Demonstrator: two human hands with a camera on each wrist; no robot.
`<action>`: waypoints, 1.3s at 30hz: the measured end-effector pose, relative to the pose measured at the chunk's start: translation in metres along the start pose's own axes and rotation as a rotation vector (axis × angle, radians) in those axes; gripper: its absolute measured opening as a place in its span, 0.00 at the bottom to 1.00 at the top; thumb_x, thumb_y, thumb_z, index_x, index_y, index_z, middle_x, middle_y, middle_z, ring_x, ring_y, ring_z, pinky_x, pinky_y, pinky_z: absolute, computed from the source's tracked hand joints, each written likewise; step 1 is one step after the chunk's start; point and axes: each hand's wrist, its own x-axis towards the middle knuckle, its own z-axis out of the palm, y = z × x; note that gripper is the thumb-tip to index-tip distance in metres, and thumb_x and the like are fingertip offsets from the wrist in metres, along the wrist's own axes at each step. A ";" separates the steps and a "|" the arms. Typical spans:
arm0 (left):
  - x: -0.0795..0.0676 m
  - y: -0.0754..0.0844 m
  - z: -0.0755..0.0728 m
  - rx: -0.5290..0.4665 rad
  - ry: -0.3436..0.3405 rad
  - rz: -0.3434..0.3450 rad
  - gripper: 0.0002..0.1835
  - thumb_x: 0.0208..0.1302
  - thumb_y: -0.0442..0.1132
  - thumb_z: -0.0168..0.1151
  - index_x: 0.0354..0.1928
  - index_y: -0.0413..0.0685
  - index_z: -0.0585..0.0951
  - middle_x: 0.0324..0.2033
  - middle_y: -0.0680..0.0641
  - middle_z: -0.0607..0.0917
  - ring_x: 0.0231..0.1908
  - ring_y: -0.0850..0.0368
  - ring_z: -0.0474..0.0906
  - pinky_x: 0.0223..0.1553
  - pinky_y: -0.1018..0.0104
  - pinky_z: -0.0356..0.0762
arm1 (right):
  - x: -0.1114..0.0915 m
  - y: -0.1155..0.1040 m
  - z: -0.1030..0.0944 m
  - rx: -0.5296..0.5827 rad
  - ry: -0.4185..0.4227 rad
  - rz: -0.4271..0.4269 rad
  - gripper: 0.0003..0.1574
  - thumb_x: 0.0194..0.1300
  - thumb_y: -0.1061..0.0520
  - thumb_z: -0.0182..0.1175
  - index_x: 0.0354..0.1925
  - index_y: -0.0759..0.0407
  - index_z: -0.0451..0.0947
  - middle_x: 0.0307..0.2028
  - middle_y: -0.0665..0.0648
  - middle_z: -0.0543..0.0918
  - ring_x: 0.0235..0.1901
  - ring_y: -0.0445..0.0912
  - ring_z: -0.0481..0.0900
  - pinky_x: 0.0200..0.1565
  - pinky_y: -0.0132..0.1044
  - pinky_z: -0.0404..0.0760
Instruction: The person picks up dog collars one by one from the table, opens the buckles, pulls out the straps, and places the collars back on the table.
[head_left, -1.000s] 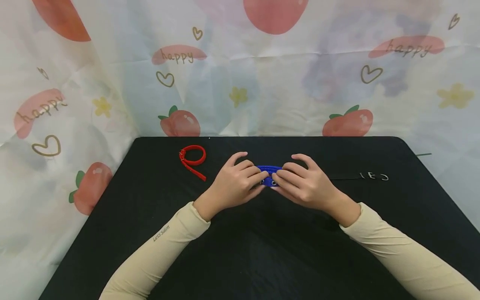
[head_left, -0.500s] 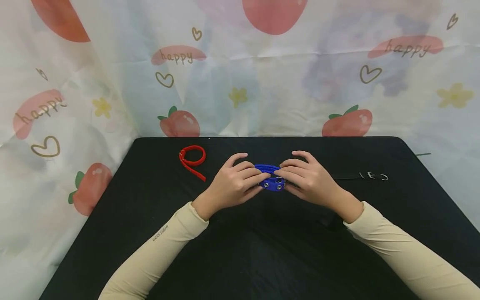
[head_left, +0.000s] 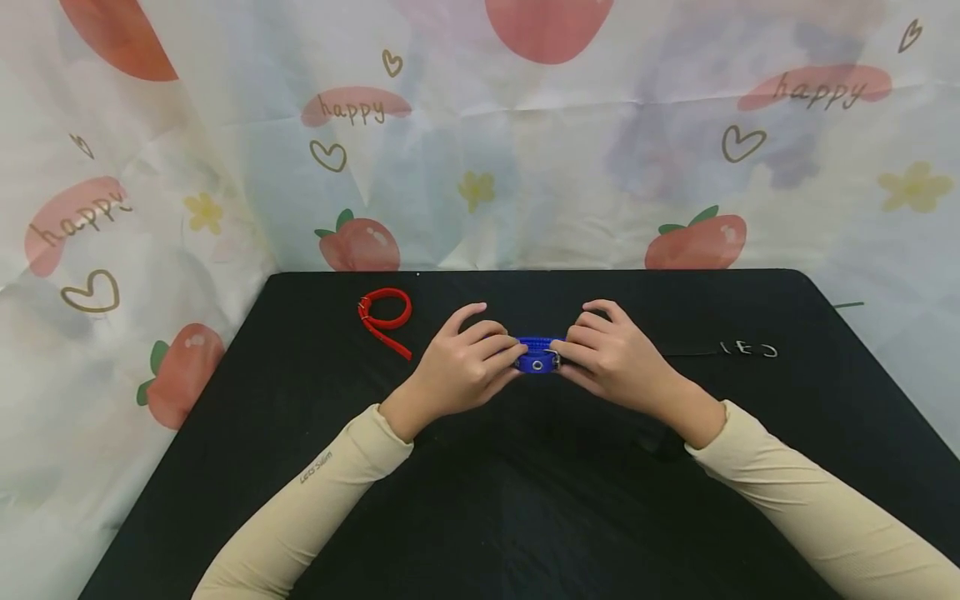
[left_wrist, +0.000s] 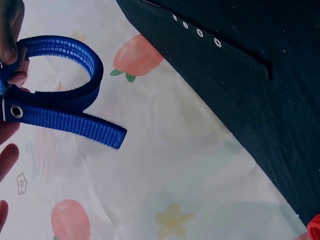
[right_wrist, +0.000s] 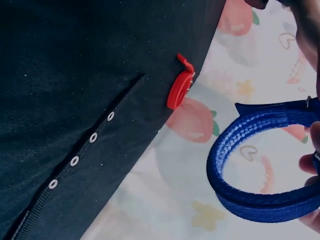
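Note:
Between the two hands, a blue pet collar (head_left: 534, 343) is bent into a loop and held above the table. Fingers and thumb of the left hand (head_left: 461, 365) pinch it at its left side. The right hand (head_left: 617, 354) pinches the other side, by the metal buckle (head_left: 556, 358). Both index fingers are raised off the strap. In the left wrist view the strap's loose end (left_wrist: 102, 131) sticks out past the loop, and one eyelet (left_wrist: 17, 111) shows beside the buckle. The right wrist view shows the round loop (right_wrist: 265, 207); fingers partly hide the buckle there.
A red collar (head_left: 391, 325) lies coiled with its tail out at the back left of the black table (head_left: 480, 517). To the right of the hands lies a black collar (right_wrist: 82, 150) with several eyelets and metal fittings (head_left: 748, 350). A printed cloth (head_left: 555, 167) hangs behind.
The blue collar has turned slightly between the fingers, its buckle and an eyelet now facing the head camera. Both hands have shifted only a little. The red and black collars have stayed put.

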 end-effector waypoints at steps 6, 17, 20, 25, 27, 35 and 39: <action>-0.001 0.001 -0.001 0.068 0.048 0.029 0.12 0.55 0.50 0.67 0.37 0.53 0.87 0.32 0.56 0.88 0.38 0.59 0.80 0.59 0.56 0.70 | 0.004 -0.001 -0.001 -0.083 -0.075 0.015 0.19 0.37 0.58 0.76 0.32 0.60 0.83 0.23 0.54 0.81 0.29 0.50 0.75 0.44 0.52 0.76; 0.000 0.000 -0.005 0.032 0.066 -0.073 0.10 0.50 0.48 0.70 0.33 0.53 0.87 0.30 0.55 0.88 0.36 0.58 0.80 0.56 0.56 0.73 | 0.006 -0.005 0.002 -0.040 0.076 0.001 0.28 0.73 0.49 0.43 0.30 0.62 0.84 0.21 0.56 0.81 0.27 0.51 0.76 0.44 0.56 0.75; 0.000 0.001 -0.004 0.068 0.075 -0.049 0.11 0.48 0.48 0.72 0.32 0.53 0.87 0.29 0.56 0.87 0.35 0.59 0.81 0.55 0.58 0.74 | 0.007 -0.008 0.004 -0.078 0.087 -0.015 0.25 0.71 0.52 0.45 0.29 0.62 0.83 0.20 0.56 0.81 0.26 0.51 0.75 0.43 0.56 0.75; 0.003 0.005 -0.006 0.078 0.080 -0.017 0.10 0.49 0.49 0.72 0.31 0.53 0.87 0.28 0.56 0.87 0.35 0.60 0.80 0.55 0.58 0.74 | 0.005 -0.007 0.005 -0.165 -0.006 0.015 0.07 0.53 0.59 0.65 0.31 0.62 0.82 0.22 0.57 0.81 0.27 0.52 0.73 0.45 0.56 0.75; 0.003 0.006 -0.010 0.074 0.068 -0.014 0.10 0.50 0.49 0.71 0.31 0.53 0.87 0.28 0.56 0.87 0.35 0.60 0.80 0.55 0.57 0.74 | 0.005 -0.006 0.004 -0.181 -0.028 0.018 0.12 0.44 0.59 0.71 0.31 0.62 0.83 0.22 0.57 0.81 0.28 0.52 0.74 0.46 0.57 0.75; 0.005 0.004 -0.017 -0.006 0.010 -0.070 0.11 0.50 0.51 0.71 0.30 0.54 0.85 0.29 0.56 0.86 0.35 0.59 0.80 0.54 0.59 0.74 | 0.001 -0.005 0.001 -0.100 0.022 0.058 0.13 0.42 0.60 0.72 0.31 0.60 0.83 0.22 0.56 0.82 0.30 0.52 0.75 0.48 0.59 0.74; 0.004 -0.001 -0.016 -0.129 -0.036 -0.101 0.12 0.50 0.48 0.72 0.34 0.53 0.84 0.33 0.55 0.86 0.39 0.59 0.80 0.56 0.60 0.73 | 0.000 -0.005 0.001 -0.017 0.086 0.093 0.14 0.64 0.53 0.58 0.32 0.61 0.84 0.21 0.56 0.82 0.29 0.52 0.76 0.48 0.60 0.72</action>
